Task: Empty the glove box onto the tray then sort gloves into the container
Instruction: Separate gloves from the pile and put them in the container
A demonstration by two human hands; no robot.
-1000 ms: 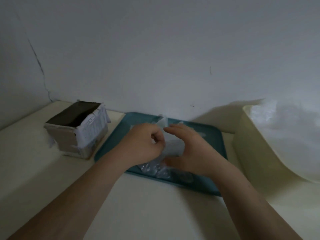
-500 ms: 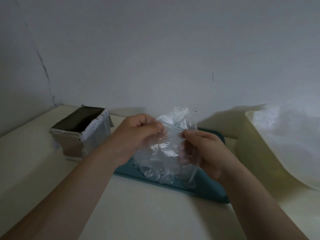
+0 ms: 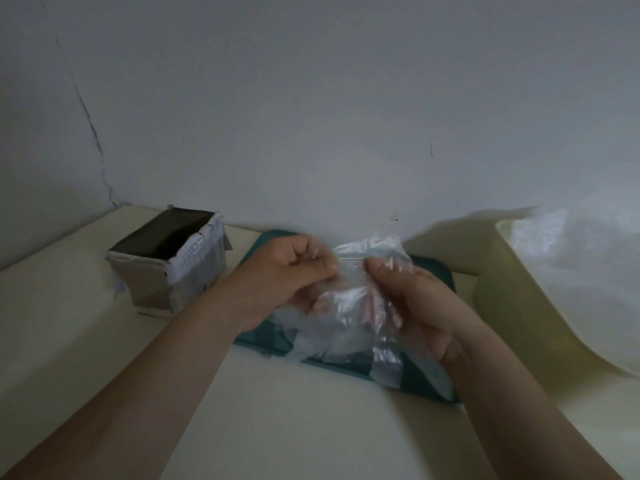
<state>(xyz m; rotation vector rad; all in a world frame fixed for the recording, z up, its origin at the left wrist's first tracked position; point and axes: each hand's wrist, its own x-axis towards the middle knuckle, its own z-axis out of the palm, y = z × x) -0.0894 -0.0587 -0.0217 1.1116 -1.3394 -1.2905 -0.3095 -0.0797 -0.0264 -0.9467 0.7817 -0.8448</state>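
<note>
Step in hand: I judge this to be teasing a clear plastic glove [image 3: 349, 306] open or apart before it goes to the container [image 3: 502, 306] on the right.
Glove position: it is held in the air over the teal tray [image 3: 258, 339], between both hands. Its lower part hangs toward the tray's near edge. I cannot tell whether it is one layer or several stuck together.
Left hand: the left hand [image 3: 294, 268] is curled, with its fingers [image 3: 323, 268] pinching the glove's top edge.
Right hand: the right hand [image 3: 415, 306] has its thumb on the same top edge, just beside the left pinch. Its other fingers lie curled behind the film.
Doing it well: I would keep both pinches light on that edge and draw them apart slowly. The film looks thin and clingy, so a hard tug could tear it or drag a second glove along.
Glove box: the glove box [image 3: 194, 268] stands open-topped on the far left of the surface [image 3: 277, 410]. Its inside is dark and I cannot see the bottom.
Container contents: a heap of clear film already lies inside.
</note>
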